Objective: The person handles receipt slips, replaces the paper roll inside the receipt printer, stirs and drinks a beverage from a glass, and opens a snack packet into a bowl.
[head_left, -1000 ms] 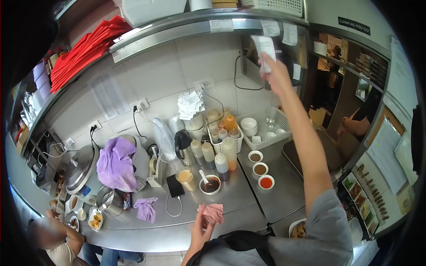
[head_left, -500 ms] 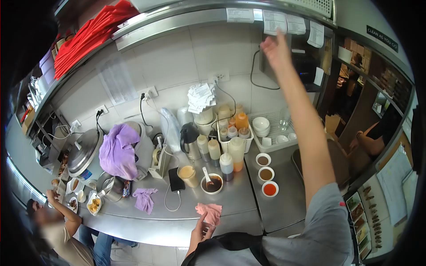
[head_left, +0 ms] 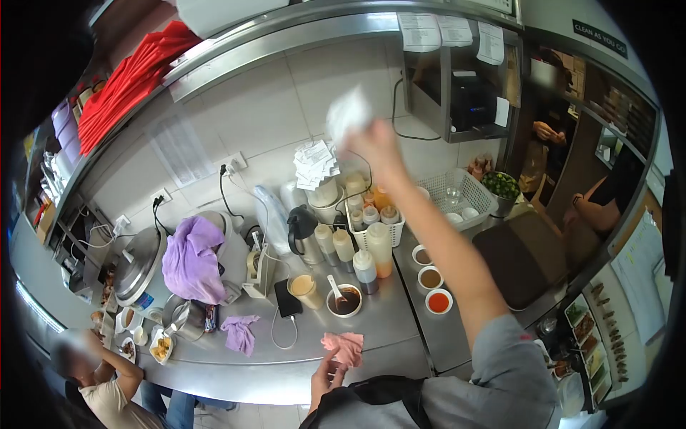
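Observation:
My right hand [head_left: 370, 146] is raised in front of the tiled wall, blurred by motion, holding a white paper order slip [head_left: 349, 113]. Below it a heap of used slips [head_left: 315, 164] sits on a white container. My left hand [head_left: 328, 373] is low at the counter's front edge, its fingers curled at the near side of a crumpled pink cloth [head_left: 344, 348]. Just beyond that cloth stands a white bowl [head_left: 345, 312] of dark sauce with a white spoon. Three more slips [head_left: 455, 31] hang from the metal rail at the top.
Squeeze bottles [head_left: 365, 270] and a basket [head_left: 386, 236] of bottles stand mid-counter. Small sauce cups [head_left: 438, 302] line the right side. A purple cloth [head_left: 193, 257] drapes over a cooker at left. A seated person [head_left: 107, 379] is at far left; other people are beyond the right opening.
My right hand has come down and left from the rail, now with a slip in it. The leftmost slip is gone from the rail. My left hand stays by the pink cloth.

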### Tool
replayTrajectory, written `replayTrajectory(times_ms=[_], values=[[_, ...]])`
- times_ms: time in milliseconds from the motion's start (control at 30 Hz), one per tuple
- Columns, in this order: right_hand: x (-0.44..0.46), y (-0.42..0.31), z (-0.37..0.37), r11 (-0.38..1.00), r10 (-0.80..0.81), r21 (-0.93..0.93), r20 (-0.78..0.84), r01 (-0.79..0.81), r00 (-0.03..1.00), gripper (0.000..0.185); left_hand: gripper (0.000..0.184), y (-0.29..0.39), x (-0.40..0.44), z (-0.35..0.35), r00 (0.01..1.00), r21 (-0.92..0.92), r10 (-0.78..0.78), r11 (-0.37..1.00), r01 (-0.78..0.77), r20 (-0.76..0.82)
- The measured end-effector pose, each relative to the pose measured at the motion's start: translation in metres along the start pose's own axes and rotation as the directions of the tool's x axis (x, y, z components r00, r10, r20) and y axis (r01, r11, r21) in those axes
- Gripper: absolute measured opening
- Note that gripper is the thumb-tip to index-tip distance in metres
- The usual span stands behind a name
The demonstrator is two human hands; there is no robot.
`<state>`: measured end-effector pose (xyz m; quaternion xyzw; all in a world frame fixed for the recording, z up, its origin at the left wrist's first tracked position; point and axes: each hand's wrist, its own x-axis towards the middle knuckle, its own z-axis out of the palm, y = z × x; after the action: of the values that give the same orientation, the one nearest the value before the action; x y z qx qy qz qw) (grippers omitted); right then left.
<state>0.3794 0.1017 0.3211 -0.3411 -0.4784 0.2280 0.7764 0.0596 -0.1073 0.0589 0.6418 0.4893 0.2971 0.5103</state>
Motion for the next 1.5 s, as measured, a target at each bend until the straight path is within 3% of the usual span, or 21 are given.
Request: replayTrajectory(times_ms=[33,67,100,133,167,200,233,267,433,500,633,733,800,867,933,1067,1233,1467,1500], values=[[-0.055,0.002,0.001,0.99,0.122,0.032,0.255,-0.135,0.959,0.014,0.048,-0.019,0.003,0.0,0.998,-0.076,0.032,0.996,-0.037,-0.056],[-0.097,0.051,-0.01,0.934,0.357,-0.204,0.489,-0.294,0.796,0.021,0.045,-0.012,0.002,-0.002,0.997,-0.247,0.019,0.968,-0.037,-0.076],[-0.154,0.05,-0.006,0.894,0.436,-0.245,0.662,-0.374,0.61,0.027,0.043,0.002,0.002,-0.004,0.996,-0.408,0.004,0.912,-0.039,-0.087],[-0.197,0.046,-0.007,0.764,0.581,-0.313,0.714,-0.564,0.391,0.021,0.042,0.01,0.002,-0.006,0.996,-0.556,-0.011,0.83,-0.042,-0.092],[-0.244,0.091,-0.014,0.803,0.475,-0.259,0.822,-0.537,0.315,0.02,0.039,0.005,0.004,-0.009,0.999,-0.709,-0.039,0.704,0.024,-0.005],[-0.256,0.053,-0.01,0.743,0.57,-0.408,0.802,-0.531,0.181,0.022,0.038,0.003,0.007,-0.013,0.999,-0.708,-0.036,0.705,0.049,0.033],[-0.278,0.06,-0.017,0.662,0.638,-0.449,0.757,-0.6,0.137,0.023,0.037,0.002,0.011,-0.016,0.997,-0.703,-0.036,0.707,0.077,0.073],[-0.284,0.059,-0.021,0.653,0.664,-0.439,0.724,-0.618,0.187,0.023,0.035,0.002,0.013,-0.019,0.992,-0.696,-0.038,0.709,0.11,0.117],[-0.307,0.037,-0.038,0.662,0.729,-0.374,0.522,-0.649,0.442,0.023,0.022,0.016,0.017,-0.011,0.997,-0.572,-0.069,0.816,0.082,0.045],[-0.307,0.021,-0.041,0.678,0.729,-0.378,0.456,-0.631,0.51,0.024,0.023,0.024,0.022,-0.017,0.996,-0.566,0.005,0.823,0.045,0.088],[-0.317,0.014,-0.052,0.628,0.771,-0.343,0.393,-0.698,0.501,0.022,0.024,0.039,0.032,-0.017,0.982,-0.457,0.12,0.888,-0.042,0.143],[-0.318,0.006,-0.056,0.613,0.762,-0.154,0.377,-0.775,0.527,0.022,0.023,0.032,0.057,-0.02,0.967,-0.327,0.232,0.926,-0.186,0.106],[-0.317,0.005,-0.055,0.607,0.756,-0.063,0.353,-0.792,0.551,0.022,0.025,0.06,0.067,-0.034,0.963,-0.32,0.175,0.942,-0.102,0.207],[-0.315,-0.004,-0.046,0.648,0.734,-0.01,0.277,-0.762,0.621,0.022,0.028,0.079,0.084,-0.047,0.914,-0.241,0.25,0.954,-0.177,0.32],[-0.316,-0.013,-0.034,0.695,0.7,-0.017,0.24,-0.718,0.672,0.023,0.03,0.091,0.103,-0.063,0.826,-0.225,0.296,0.951,-0.21,0.479],[-0.328,-0.023,-0.01,0.802,0.594,-0.097,0.231,-0.589,0.771,0.026,0.031,0.123,0.114,-0.08,0.726,-0.319,0.347,0.93,-0.183,0.594],[-0.335,-0.033,0.01,0.833,0.553,-0.122,0.184,-0.54,0.812,0.029,0.027,0.138,0.12,-0.092,0.631,-0.318,0.378,0.924,-0.212,0.678],[-0.346,-0.02,0.009,0.859,0.48,-0.221,0.026,-0.463,0.877,0.024,0.03,0.13,0.123,-0.09,0.636,-0.319,0.365,0.928,-0.192,0.68],[-0.346,-0.019,0.01,0.859,0.489,-0.166,-0.005,-0.483,0.872,0.021,0.03,0.128,0.121,-0.088,0.65,-0.322,0.359,0.929,-0.181,0.67]])
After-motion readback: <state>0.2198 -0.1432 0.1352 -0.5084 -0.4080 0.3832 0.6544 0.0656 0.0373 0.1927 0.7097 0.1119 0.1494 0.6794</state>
